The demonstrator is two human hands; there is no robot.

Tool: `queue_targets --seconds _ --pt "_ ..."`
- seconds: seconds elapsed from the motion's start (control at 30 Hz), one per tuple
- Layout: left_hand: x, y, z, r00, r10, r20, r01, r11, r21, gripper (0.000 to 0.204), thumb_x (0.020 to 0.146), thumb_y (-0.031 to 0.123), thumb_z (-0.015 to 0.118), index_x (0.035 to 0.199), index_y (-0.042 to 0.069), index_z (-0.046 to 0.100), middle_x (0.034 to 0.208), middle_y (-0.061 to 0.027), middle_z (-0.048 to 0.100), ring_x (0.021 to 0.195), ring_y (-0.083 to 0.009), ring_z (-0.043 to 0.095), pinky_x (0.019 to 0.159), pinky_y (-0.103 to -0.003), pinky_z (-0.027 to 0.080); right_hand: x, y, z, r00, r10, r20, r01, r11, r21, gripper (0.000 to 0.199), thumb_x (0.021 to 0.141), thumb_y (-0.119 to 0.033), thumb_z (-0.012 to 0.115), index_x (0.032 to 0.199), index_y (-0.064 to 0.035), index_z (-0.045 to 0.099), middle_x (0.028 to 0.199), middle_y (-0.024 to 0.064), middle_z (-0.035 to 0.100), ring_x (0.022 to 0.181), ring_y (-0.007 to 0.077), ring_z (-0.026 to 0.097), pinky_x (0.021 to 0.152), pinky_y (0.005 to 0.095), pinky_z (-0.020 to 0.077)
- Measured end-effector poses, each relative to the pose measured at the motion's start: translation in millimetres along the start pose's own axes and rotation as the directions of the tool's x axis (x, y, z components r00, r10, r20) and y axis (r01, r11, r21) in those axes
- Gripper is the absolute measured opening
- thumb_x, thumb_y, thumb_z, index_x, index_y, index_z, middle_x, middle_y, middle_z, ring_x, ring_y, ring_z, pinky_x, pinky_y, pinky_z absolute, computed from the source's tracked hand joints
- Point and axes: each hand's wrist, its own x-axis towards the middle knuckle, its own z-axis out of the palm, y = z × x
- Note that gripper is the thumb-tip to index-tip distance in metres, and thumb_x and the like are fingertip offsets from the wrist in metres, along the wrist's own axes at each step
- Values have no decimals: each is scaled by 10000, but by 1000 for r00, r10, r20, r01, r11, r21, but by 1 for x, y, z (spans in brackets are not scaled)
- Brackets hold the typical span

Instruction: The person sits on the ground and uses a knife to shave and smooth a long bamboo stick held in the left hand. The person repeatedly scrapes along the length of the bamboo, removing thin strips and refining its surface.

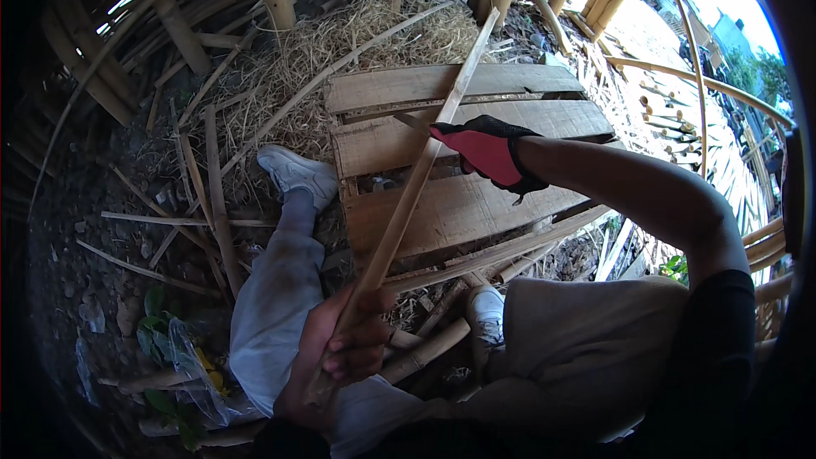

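Slatted wooden platform (484, 217) | I see a bamboo strip (406, 208) slanting over it, bare left hand (353, 340) gripping its lower end, gloved right hand (486, 150) clasping a blade (411, 122) | splitting looks done, remaining shaving unclear

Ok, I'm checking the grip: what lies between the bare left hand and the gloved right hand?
A stretch of the bamboo strip, with wooden boards behind it, in the head view.

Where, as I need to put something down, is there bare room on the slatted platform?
The broad near plank is bare right of the bamboo strip; so is the far plank, toward its right end. The middle plank is crowded by the gloved right hand and its blade; straw lies behind.
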Motion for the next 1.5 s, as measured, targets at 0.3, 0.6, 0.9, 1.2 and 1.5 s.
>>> queue_targets --seconds 0.3,0.6,0.9,1.2,1.5 --pt "-7 -7 11 999 25 -46 -24 999 25 371 1108 434 259 934 173 458 473 33 417 301 -91 413 269 -232 331 43 26 -16 987 -134 85 128 989 70 620 963 -664 513 1019 -70 679 706 55 514 611 168 457 587 363 408" --pt "1 0 6 991 50 -127 -40 996 78 375 1106 429 277 926 173 485 470 40 416 298 -74 411 263 -224 340 22 9 -36 971 -50 233 64 996 -54 490 1002 -609 479 1202 -172 578 680 -3 458 518 112 394 505 315 346" --pt "-4 -4 10 995 51 -83 -48 998 39 376 1105 429 276 916 174 479 447 38 392 274 -83 390 238 -233 308 5 3 -45 964 -34 263 28 999 28 437 993 -494 512 878 -88 625 564 -40 430 410 100 403 389 300 329" --pt "-4 2 4 997 39 -67 -35 997 63 387 1108 424 236 919 180 470 457 34 412 283 -90 401 251 -236 323 22 10 -57 992 18 121 -61 931 360 528 923 -638 626 855 -116 581 550 -47 382 392 99 335 394 292 269" --pt "3 3 6 989 83 -120 -71 992 101 384 1106 425 244 938 174 480 465 32 424 286 -89 404 256 -231 327 37 10 -57 998 16 -66 -6 990 142 619 913 -704 579 762 -104 577 559 -37 407 370 97 327 373 294 301"
